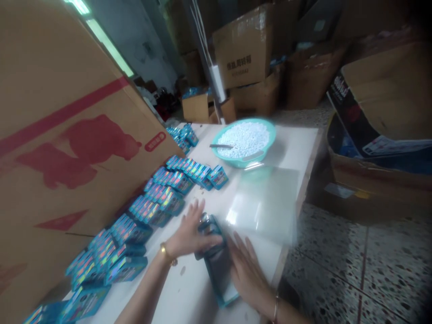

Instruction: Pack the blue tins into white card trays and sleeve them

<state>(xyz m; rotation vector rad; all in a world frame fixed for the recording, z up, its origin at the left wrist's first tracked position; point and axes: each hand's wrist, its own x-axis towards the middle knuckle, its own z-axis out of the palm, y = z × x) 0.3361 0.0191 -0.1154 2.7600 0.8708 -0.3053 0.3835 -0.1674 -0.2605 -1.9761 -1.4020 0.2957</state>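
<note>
A shallow teal-edged tray (216, 281) with a dark inside lies on the white table, slanting toward me. At its far end sit small dark-teal packs (209, 224), blurred and partly covered. My left hand (189, 235) is over that end with fingers spread and thumb stretched across the packs; whether it grips one is hard to see. Along the tray's right side rests my right hand (248, 272), fingers extended and flat. Rows of small blue printed boxes (148, 207) stand to the left of my left hand.
A turquoise basin (221, 155) of white pellets, with a dark stick in it, stands at the back. Clear plastic sheets (266, 202) lie near the table's right edge. A large cardboard panel (67, 112) rises on the left. An open carton (381, 175) is at right.
</note>
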